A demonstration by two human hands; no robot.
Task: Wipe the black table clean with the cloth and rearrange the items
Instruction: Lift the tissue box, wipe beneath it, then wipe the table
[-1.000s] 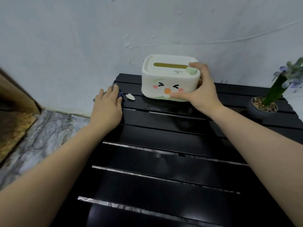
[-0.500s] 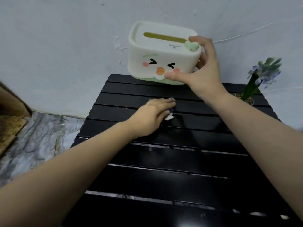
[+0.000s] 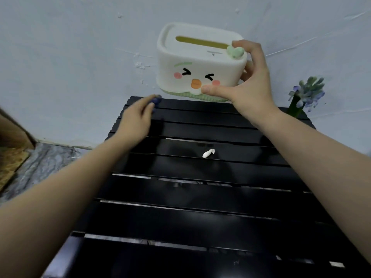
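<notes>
While the rigid, likely light tissue box (image 3: 200, 63) is pinched at its 3 o'clock end by the right hand (image 3: 251, 85), the soft blue cloth (image 3: 156, 101) is bunched under the left hand (image 3: 136, 119) at the table's (image 3: 200, 217) 11 o'clock corner.

Pale blue-grey wall (image 3: 70, 47) behind, scuffed, w/ thin wire (image 3: 297, 47) running across at right. Marbled grey floor (image 3: 40, 163) lower left; brown woven mat (image 3: 10, 163) beside wooden edge (image 3: 14, 129) at far left
</notes>
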